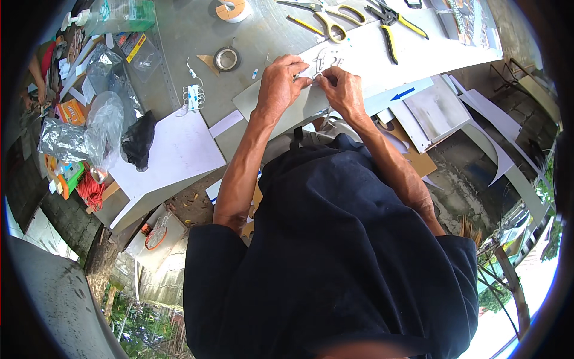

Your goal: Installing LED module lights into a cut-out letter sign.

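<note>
My left hand [281, 85] and my right hand [342, 90] come close together over the near edge of the work table. Each has its thumb and fingers pressed together, and what they pinch is too small to make out. Right by the fingertips, dark curled markings or thin pieces [327, 60] show on a white sheet [365, 60]. Beyond the hands lie scissors [330, 25] with tan handles, a yellow pencil [305, 26] and pliers [391, 43] with yellow and black handles. Left of my left hand is a roll of black tape [227, 58].
A coil of thin white wire [192, 97] rests beside a white board [173, 143] at left. Plastic bags [104, 128], a black cloth-like bundle [139, 140] and red cord [90, 190] crowd the far left. Cut sheets and a flat panel [433, 113] lie below the table at right.
</note>
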`<state>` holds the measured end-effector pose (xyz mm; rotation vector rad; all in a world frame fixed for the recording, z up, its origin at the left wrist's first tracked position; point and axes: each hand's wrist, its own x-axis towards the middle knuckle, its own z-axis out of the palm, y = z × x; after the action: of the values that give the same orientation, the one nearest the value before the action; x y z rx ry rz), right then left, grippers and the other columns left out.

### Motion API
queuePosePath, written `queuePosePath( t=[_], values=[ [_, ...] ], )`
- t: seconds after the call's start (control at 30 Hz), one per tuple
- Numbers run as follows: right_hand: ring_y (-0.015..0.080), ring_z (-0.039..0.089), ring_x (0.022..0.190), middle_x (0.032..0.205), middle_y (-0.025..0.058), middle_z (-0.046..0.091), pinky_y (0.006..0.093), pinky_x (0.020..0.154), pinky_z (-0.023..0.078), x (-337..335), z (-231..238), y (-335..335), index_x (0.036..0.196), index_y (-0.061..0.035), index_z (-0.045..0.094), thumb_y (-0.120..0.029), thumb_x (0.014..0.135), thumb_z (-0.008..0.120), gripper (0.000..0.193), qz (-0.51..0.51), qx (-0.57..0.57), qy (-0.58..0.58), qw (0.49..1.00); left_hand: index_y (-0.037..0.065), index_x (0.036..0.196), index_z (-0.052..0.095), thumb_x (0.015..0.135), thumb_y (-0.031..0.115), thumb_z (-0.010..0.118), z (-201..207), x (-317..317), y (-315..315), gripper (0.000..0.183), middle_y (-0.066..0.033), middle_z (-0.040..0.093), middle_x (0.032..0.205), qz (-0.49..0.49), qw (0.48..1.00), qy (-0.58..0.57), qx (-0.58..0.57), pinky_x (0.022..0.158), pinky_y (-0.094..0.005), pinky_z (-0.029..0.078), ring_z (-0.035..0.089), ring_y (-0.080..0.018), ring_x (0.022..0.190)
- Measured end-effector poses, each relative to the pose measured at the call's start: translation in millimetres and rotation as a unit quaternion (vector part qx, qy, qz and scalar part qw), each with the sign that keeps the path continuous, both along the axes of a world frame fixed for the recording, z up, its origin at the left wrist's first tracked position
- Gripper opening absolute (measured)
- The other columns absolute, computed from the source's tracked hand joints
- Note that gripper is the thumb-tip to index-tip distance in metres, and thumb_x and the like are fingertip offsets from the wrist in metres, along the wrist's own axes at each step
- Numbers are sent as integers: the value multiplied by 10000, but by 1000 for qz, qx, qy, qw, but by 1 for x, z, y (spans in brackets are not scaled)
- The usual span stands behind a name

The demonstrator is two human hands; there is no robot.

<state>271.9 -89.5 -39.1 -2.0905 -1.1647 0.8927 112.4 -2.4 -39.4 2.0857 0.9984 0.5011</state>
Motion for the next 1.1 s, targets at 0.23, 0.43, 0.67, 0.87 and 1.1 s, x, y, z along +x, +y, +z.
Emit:
queuePosePath(
  t=[0.23,0.43,0.67,0.87,1.1],
  values=[
    [142,682,552,730,108,738,309,583,551,9,17,2,980,19,758,-84,936,684,134,5,-53,141,989,17,1065,786,691,58,896,-4,-1,3,392,-113,748,1068,13,1000,-7,4,795,-366,590,724,-273,942],
    [147,692,563,699,111,730,302,550,537,10,19,1,981,48,744,-119,926,701,181,20,-39,135,990,-16,1040,784,697,36,877,0,4,6,359,-159,737,1078,11,999,2,-47,876,-385,576,717,-316,988],
    [143,664,534,675,102,708,305,555,532,6,16,2,926,54,728,-160,911,704,216,-6,-47,141,989,-18,1036,786,691,39,882,-1,3,5,362,-158,738,1068,13,999,-1,-35,870,-387,579,722,-320,972],
    [182,686,600,687,113,710,336,628,561,0,3,1,884,29,735,-186,867,713,216,-22,-24,88,996,22,1052,788,747,27,852,-4,1,11,312,-114,747,1074,-8,999,-7,-30,738,-337,597,736,-256,865],
    [200,703,638,700,126,716,344,661,568,-1,0,0,880,27,732,-175,851,699,207,-31,-26,87,995,47,1026,800,837,-10,765,-6,-4,23,200,-85,759,1010,-46,999,-22,16,752,-316,584,736,-220,829]
  ],
)
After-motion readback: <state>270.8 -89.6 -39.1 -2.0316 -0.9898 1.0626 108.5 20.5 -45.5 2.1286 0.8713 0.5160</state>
